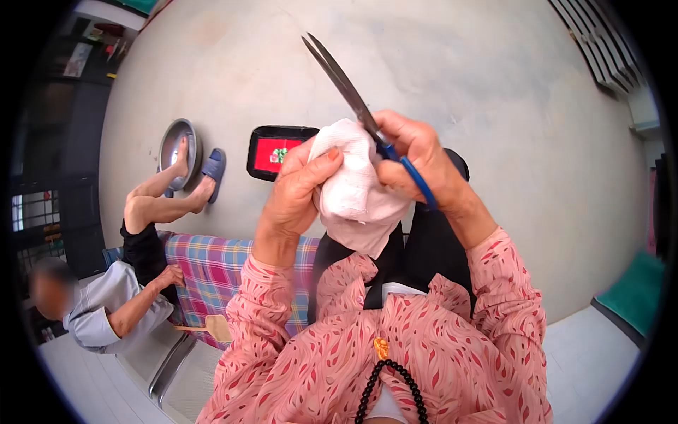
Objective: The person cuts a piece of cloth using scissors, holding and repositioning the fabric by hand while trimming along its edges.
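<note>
Two hands busy above the lap, well above the floor (226,78). One pale cloth (346,194) is gathered and bunched up; one pair of scissors (364,116) is in hand. That much stands done. No loose piece of cloth shows on the lap or on the floor in view. Whether any edge bears a cut, cannot tell: folds and fingers hide much of it. Cloth is not laid flat and not set down, so I judge the work unfinished; how much is left does not show.

Grip, left hand (289,194): clamped on the cloth's left side, thumb pressed over the top, fingers mostly hidden. Bulk of the cloth sits between the hands, one corner hanging below over the dark trousers (438,247).

Grip, right hand (427,155): closed round the blue handles at the cloth's right edge. Blades point up and away from the cloth, nearly together, tips slightly parted. Lower blades pass just beside the cloth's top edge; touching or not, unclear.

Beyond the left hand, on the floor: black tray (252,152), red inside, small green-and-pink item (280,155) within. Farther left, a metal basin (169,145).
</note>
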A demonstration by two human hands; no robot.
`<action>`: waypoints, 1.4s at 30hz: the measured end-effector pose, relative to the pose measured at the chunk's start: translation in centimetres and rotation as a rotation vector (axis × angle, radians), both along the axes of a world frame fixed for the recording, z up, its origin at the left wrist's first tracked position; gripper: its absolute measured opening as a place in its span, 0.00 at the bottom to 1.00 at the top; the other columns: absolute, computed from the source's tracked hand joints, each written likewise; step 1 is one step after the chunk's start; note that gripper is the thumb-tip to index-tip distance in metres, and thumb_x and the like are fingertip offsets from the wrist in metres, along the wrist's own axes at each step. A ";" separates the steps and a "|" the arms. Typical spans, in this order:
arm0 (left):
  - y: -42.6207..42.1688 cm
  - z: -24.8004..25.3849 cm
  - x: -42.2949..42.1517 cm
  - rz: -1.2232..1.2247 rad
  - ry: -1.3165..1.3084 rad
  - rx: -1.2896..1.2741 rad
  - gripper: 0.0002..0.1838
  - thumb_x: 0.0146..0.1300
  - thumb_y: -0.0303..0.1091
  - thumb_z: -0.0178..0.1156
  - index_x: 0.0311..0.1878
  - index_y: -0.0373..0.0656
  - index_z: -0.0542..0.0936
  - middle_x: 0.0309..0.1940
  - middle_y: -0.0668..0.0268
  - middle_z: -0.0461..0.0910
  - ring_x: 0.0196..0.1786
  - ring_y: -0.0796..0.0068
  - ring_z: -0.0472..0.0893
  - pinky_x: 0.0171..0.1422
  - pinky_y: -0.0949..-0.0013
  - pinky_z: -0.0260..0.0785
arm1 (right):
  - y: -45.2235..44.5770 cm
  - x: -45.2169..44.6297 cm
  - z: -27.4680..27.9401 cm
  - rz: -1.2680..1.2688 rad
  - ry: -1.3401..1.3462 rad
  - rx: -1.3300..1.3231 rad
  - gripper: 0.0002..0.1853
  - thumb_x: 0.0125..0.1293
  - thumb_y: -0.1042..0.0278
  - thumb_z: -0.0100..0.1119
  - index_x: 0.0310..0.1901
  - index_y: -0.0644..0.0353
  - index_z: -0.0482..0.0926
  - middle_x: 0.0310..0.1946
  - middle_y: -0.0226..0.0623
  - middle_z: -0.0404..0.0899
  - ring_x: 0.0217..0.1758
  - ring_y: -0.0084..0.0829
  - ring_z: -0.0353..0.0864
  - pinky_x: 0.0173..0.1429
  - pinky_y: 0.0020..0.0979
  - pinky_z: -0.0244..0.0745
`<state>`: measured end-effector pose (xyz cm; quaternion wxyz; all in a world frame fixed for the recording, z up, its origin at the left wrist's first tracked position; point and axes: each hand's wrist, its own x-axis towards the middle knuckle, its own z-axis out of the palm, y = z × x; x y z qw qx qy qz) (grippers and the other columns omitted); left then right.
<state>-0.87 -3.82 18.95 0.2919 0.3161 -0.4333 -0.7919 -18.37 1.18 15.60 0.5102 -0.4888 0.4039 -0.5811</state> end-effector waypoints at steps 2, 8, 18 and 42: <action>-1.0 -0.2 1.8 -0.118 -0.283 -0.284 0.09 0.63 0.32 0.59 0.43 0.37 0.77 0.33 0.72 0.76 0.36 0.86 0.74 0.40 0.79 0.67 | 0.9 -2.2 2.1 0.029 -0.144 0.110 0.18 0.54 0.81 0.55 0.49 0.67 0.71 0.28 0.26 0.73 0.29 0.16 0.72 0.32 0.18 0.66; -2.4 -2.8 3.3 -0.026 -0.639 -0.714 0.05 0.58 0.26 0.60 0.37 0.38 0.75 0.31 0.75 0.73 0.35 0.87 0.71 0.42 0.81 0.65 | 0.0 -6.3 3.8 -0.087 -0.444 -0.061 0.21 0.54 0.79 0.54 0.52 0.69 0.69 0.30 0.31 0.76 0.26 0.17 0.71 0.31 0.17 0.63; -1.1 -3.7 4.4 0.128 0.339 0.141 0.16 0.64 0.27 0.51 0.52 0.28 0.73 0.47 0.54 0.78 0.49 0.66 0.79 0.58 0.66 0.71 | 1.5 -6.9 -1.8 -0.080 -0.596 0.022 0.20 0.57 0.80 0.52 0.53 0.68 0.68 0.30 0.32 0.75 0.32 0.19 0.72 0.37 0.17 0.64; 6.1 -11.0 4.9 0.148 -0.671 -0.376 0.10 0.69 0.35 0.54 0.36 0.37 0.74 0.21 0.69 0.76 0.18 0.86 0.71 0.20 0.81 0.62 | 3.6 5.3 -13.0 -0.468 0.456 0.394 0.22 0.54 0.66 0.67 0.47 0.69 0.74 0.23 0.35 0.77 0.23 0.21 0.75 0.28 0.25 0.71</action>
